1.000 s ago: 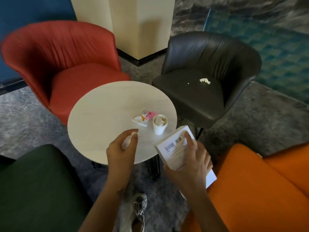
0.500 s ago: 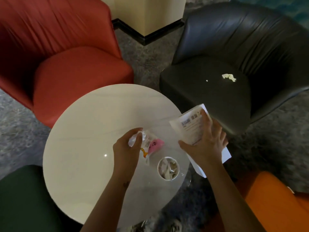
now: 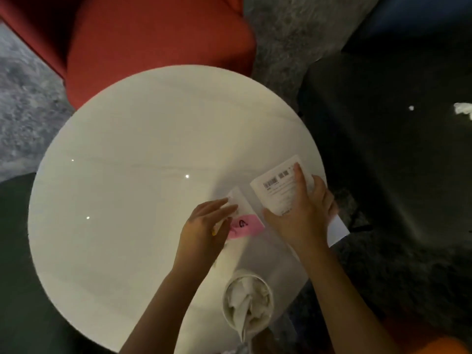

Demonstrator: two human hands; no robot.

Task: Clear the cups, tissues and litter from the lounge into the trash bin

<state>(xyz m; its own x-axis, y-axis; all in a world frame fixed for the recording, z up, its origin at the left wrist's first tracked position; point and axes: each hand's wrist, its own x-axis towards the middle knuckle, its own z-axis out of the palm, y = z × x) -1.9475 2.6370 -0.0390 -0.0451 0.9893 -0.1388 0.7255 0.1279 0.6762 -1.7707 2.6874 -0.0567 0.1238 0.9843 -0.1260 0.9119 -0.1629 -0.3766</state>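
My left hand (image 3: 204, 231) lies flat-fingered over the pink-and-white wrapper (image 3: 245, 221) on the round table (image 3: 127, 175), fingers stretched rather than curled, with something pale tucked under the palm that I cannot make out; I judge the grip not yet closed on the wrapper. My right hand (image 3: 304, 208) has a firm grip on the white box (image 3: 278, 190) with barcodes, thumb below and fingers across the top, held just beside the wrapper at the table's edge. To lift the wrapper cleanly I should pinch it with fingertips and thumb, gathering it into the palm rather than sliding it, since thin film slips on a smooth top. The paper cup (image 3: 247, 305), stuffed with tissue, stands near my left forearm, so I should mind my elbow. Scraps of tissue (image 3: 463, 112) wait on the black chair (image 3: 396, 149).
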